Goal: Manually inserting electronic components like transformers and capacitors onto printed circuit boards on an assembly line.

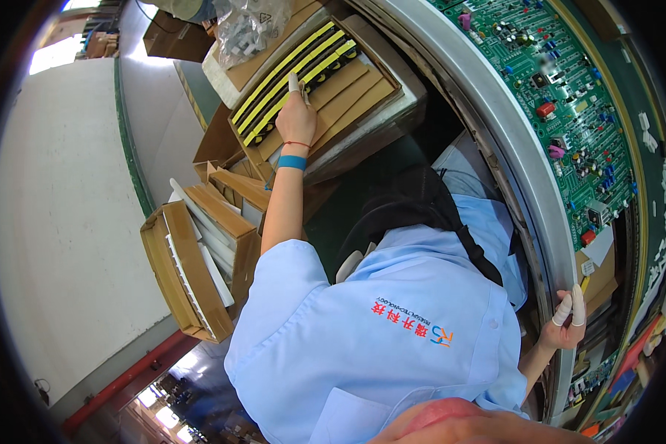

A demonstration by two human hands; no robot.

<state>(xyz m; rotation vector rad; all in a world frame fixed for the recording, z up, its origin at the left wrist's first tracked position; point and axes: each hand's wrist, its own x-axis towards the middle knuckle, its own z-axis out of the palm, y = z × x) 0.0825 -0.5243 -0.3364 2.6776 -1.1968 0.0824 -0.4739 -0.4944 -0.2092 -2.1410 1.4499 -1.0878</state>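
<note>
My left hand (297, 118), in the head view, reaches over an open cardboard box at the upper middle. Its white-capped index finger lies at curved rows of yellow and black electronic parts (263, 98). The other fingers are curled; whatever they grip is hidden. At the lower right, beside the grey metal rail, is my right hand (562, 334). Two of its fingers wear white finger cots and come together near their tips; anything between them is too small to make out. Beyond the rail lie green circuit boards (570, 111) filled with components, above my right hand in the picture.
The grey metal rail (522, 126) curves along my right side. Cardboard dividers (348, 92) lie in the parts box, with a clear plastic bag (248, 33) behind it. Lower left stand open cartons (174, 259) holding white strips. A pale wall panel (59, 222) is farther left.
</note>
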